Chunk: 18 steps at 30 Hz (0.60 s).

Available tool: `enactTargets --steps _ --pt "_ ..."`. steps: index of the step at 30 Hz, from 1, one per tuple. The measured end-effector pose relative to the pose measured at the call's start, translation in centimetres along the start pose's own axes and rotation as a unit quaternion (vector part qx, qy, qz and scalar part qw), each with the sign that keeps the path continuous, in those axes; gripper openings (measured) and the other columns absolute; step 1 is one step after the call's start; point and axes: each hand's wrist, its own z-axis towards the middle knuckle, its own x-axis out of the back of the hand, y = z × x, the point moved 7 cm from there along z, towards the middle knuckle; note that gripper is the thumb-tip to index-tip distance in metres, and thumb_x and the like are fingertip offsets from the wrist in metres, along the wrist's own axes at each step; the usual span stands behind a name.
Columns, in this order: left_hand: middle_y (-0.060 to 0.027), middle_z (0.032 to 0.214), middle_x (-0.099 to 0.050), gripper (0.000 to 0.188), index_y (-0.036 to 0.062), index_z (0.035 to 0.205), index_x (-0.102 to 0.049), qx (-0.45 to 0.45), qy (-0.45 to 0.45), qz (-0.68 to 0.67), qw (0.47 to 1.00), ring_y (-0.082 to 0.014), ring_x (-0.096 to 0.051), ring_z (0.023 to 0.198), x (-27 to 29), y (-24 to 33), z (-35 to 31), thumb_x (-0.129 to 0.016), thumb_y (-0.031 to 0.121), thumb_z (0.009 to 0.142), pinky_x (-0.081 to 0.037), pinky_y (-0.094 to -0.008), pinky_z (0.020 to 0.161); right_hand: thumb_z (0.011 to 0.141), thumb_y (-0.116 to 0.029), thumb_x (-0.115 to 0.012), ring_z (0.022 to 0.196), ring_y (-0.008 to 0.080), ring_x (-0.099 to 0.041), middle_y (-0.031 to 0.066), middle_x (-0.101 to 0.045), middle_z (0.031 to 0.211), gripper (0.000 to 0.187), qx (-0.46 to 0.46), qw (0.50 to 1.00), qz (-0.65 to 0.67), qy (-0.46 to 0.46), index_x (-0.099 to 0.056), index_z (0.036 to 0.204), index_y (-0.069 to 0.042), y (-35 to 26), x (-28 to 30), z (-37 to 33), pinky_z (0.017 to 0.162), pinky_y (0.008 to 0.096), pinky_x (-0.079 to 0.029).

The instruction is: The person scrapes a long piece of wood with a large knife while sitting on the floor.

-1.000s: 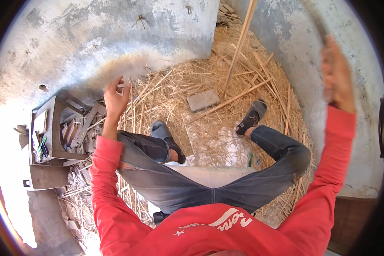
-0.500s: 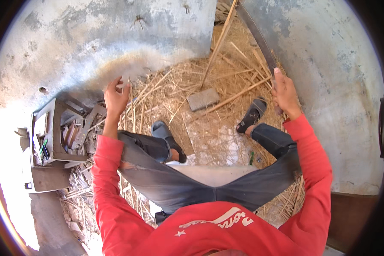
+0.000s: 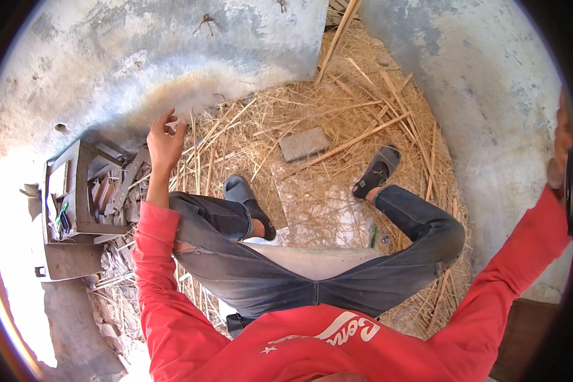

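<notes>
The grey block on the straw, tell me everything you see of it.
The grey block is rectangular, rough and dull like concrete or stone, with straight edges. It lies flat on the straw, askew, forward and right of the left foot and left of the right foot. A long wooden strip runs close past its near right corner; I can't tell whether they touch. Neither the left hand nor the right hand touches it.

Wooden strip [image 3: 339, 41]: pale tan, long, thin, straight; slanted over at the far side from here, near end leftward, other end out of sight. Tool handle [image 3: 556, 173]: dull brown, gripped, out right, butt showing, rest hidden.
</notes>
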Motion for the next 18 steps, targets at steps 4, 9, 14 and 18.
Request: enactTargets --steps 4,9,14,18 --pt "-0.0098 0.102 -0.071 0.045 0.0036 0.123 -0.067 -0.001 0.006 0.007 1.000 -0.0168 -0.059 0.068 0.9 -0.6 -0.4 -0.074 0.023 0.083 -0.051 -0.0333 0.070 0.100 -0.055 -0.049 0.062 0.0116 -0.056 0.0185 -0.066 0.105 0.059 -0.111 0.967 -0.228 -0.026 -0.063 0.118 0.000 11.6 -12.9 -0.7 0.043 0.0262 -0.042" --pt "-0.0110 0.102 -0.071 0.046 0.0031 0.123 -0.067 0.013 -0.016 0.004 1.000 -0.0159 -0.060 0.067 -0.6 -0.7 0.2 -0.075 0.024 0.083 -0.052 -0.0336 0.069 0.097 -0.065 -0.047 0.037 0.0071 -0.035 -0.0034 -0.036 0.051 0.063 -0.221 0.965 0.097 -0.103 -0.040 0.064 -0.012 19.9 -14.9 1.9 0.036 0.0262 -0.033" --pt "-0.0113 0.103 -0.071 0.046 0.0036 0.123 -0.067 0.010 -0.005 0.012 1.000 -0.0165 -0.061 0.068 0.1 -0.1 -0.2 -0.075 0.023 0.082 -0.052 -0.0336 0.068 0.095 -0.059 -0.056 0.041 0.0061 -0.039 -0.0028 -0.042 0.058 0.055 -0.221 0.947 0.168 -0.162 -0.050 0.075 -0.008 18.1 -16.7 1.1 0.037 0.0263 -0.036" --pt "-0.0115 0.102 -0.071 0.047 0.0037 0.124 -0.066 -0.012 -0.006 0.017 1.000 -0.0174 -0.060 0.067 -0.6 -0.2 -0.4 -0.075 0.022 0.081 -0.052 -0.0341 0.068 0.095 -0.050 -0.063 0.049 0.0054 -0.045 -0.0016 -0.050 0.069 0.046 -0.126 0.940 0.243 -0.203 -0.057 0.096 -0.005 16.6 -18.3 0.8 0.044 0.0254 -0.043"
